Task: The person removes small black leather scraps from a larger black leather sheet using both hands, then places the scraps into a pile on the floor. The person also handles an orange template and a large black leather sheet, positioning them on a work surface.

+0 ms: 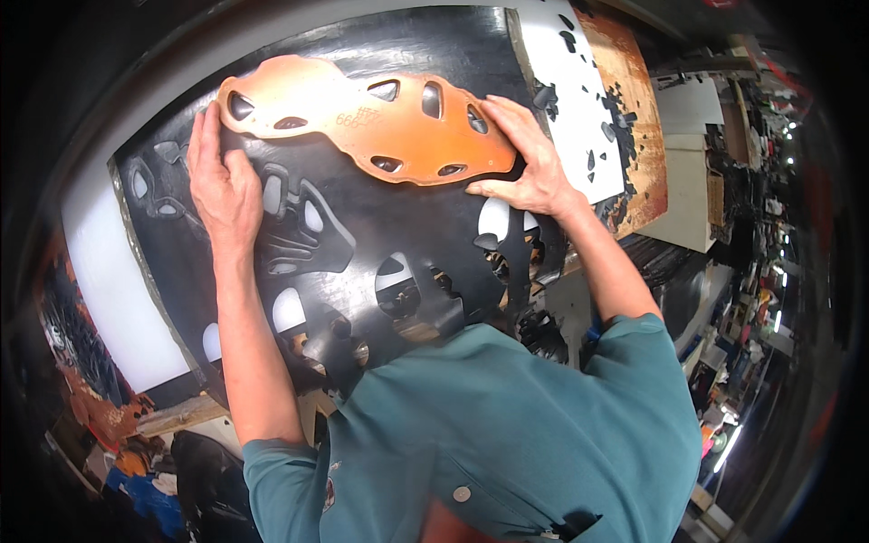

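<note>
An orange sole-shaped cutting die (362,122) with several oval openings spans the space between my hands, over a black sheet (398,217). My left hand (222,185) has its fingers straight and together against the die's left end, thumb bent beside the lower edge. At the other end, my right hand (529,158) holds the die, fingers along the top edge and thumb below. Whether the die touches the sheet is hard to tell. Below it, a cut black piece with slots (303,222) lies on the sheet. Along the near side the sheet has several cut-out holes.
A white board (136,290) shows under the sheet at the left. Black scraps (593,163) lie scattered over the white and brown boards (647,154) at the right. Beyond the right arm stands a pale box (679,190), with cluttered shelving farther off.
</note>
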### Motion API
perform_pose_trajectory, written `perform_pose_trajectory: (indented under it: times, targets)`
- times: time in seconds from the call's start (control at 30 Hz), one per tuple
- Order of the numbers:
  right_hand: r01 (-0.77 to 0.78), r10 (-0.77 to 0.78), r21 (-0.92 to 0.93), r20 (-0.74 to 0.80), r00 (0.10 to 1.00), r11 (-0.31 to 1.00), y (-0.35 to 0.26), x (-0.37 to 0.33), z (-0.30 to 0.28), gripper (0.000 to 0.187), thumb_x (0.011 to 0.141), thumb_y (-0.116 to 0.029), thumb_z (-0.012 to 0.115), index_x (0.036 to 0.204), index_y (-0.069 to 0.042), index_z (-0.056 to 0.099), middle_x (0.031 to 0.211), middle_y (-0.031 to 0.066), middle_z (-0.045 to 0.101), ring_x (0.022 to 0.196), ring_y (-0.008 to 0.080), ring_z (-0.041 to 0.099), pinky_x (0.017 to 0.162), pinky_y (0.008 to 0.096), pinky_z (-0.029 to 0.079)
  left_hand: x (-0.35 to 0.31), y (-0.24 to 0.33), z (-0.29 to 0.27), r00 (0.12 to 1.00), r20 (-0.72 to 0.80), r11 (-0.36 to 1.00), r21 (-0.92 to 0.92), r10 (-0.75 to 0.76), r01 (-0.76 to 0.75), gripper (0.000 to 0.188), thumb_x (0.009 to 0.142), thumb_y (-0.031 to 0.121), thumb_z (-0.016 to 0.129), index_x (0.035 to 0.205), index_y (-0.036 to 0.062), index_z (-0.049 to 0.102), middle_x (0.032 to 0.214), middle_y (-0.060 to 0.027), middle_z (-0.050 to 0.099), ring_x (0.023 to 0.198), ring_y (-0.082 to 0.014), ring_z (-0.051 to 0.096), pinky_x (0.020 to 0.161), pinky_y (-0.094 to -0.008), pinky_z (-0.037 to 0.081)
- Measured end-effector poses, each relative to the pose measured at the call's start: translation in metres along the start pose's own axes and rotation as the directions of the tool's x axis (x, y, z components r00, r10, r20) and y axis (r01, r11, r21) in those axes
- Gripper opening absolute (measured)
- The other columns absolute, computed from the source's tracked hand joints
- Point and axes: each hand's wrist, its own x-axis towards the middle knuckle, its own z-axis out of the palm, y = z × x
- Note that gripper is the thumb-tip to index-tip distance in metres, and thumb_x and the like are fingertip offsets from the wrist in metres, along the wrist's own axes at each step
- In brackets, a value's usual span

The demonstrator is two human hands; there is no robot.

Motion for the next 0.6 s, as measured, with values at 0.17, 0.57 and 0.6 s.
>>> perform_pose_trajectory:
  times: [0.17,0.57,0.6]
  targets:
    - [-0.059,0.064,0.063,-0.065,0.996,0.996,0.006,-0.014,0.012,0.098,0.068,-0.033,0.099,0.150,-0.002,0.056,0.152,0.0199,0.055,0.139,0.0356,0.055,0.117,0.0451,0.046,0.002,-0.002,0.001,0.997,-0.030,0.993,-0.097,-0.072,0.069,0.056,0.095,0.000,0.045,0.148,0.0092,0.062,0.154,-0.0212,0.056,0.144,-0.0332,0.054,0.118,-0.0400,0.041]
    - [0.047,-0.046,0.009,-0.082,0.996,0.999,0.011,-0.016,0.011,0.096,0.070,-0.030,0.097,0.150,0.000,0.053,0.145,0.0216,0.062,0.139,0.0382,0.056,0.118,0.0477,0.045,-0.009,0.005,-0.015,0.991,-0.052,0.989,-0.084,-0.125,0.120,0.046,0.101,0.000,0.047,0.144,0.0026,0.063,0.148,-0.0204,0.062,0.142,-0.0301,0.056,0.118,-0.0373,0.041]
    - [0.051,-0.052,-0.015,-0.103,0.993,0.999,0.008,-0.019,0.011,0.095,0.071,-0.030,0.096,0.150,0.000,0.053,0.145,0.0214,0.062,0.138,0.0385,0.056,0.117,0.0477,0.045,-0.015,0.014,-0.023,0.994,-0.066,0.996,-0.018,-0.087,0.086,0.045,0.102,0.001,0.048,0.145,0.0032,0.062,0.148,-0.0207,0.062,0.144,-0.0309,0.054,0.118,-0.0374,0.041]
